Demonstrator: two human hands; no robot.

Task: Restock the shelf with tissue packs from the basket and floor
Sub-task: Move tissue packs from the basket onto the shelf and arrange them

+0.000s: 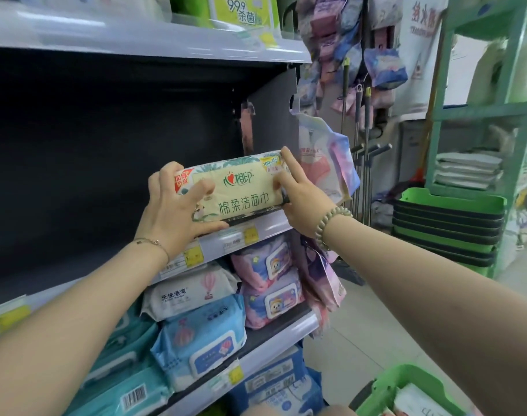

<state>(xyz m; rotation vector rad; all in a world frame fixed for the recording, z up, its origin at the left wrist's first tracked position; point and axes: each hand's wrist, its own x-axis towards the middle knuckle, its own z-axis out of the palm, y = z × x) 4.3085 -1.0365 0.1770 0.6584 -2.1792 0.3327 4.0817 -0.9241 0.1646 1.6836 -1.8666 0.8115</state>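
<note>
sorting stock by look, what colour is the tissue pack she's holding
Cream yellow with green leaf print and green lettering: the tissue pack, clearest in the head view.

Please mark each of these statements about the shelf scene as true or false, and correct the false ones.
1. Both hands hold one cream tissue pack. True: left hand and right hand grip its two ends.
2. The pack sits at the front edge of a shelf that is full of stock. False: the shelf behind it is dark and bare.
3. The shelf below carries wet-wipe packs. True.
4. The green basket at bottom right is red. False: it is green.
5. A beaded bracelet is on the right wrist. True.
</note>
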